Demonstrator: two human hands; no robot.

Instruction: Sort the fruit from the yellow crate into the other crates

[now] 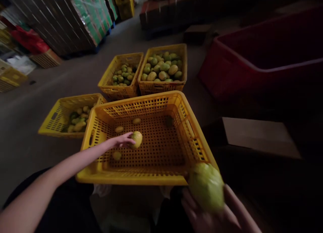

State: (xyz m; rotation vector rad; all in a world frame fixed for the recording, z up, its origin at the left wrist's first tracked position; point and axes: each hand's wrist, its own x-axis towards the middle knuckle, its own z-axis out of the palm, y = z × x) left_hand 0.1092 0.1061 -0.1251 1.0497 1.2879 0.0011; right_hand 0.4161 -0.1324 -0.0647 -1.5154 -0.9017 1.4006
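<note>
Inside a large yellow plastic crate (186, 125) with perforated walls, my left hand (124, 139) has its fingers closed around a yellow guava (137, 139). A few small yellowish fruits (116, 155) and a dark green one (169, 121) lie on the crate's floor. At the lower right, close to the camera and by the crate's near right corner, my right hand (224, 216) grips a bigger yellow-green guava (207, 187) with a bumpy skin. The palm side of that hand is partly hidden behind the fruit.
Two yellow crates, one at the back middle (118, 88) and one at the back right (163, 86), hold many fruits. Another fruit crate (50, 122) stands left. A big red bin (214, 71) and a cardboard box (259, 135) are at right. Wrapped stacks (91, 14) stand behind.
</note>
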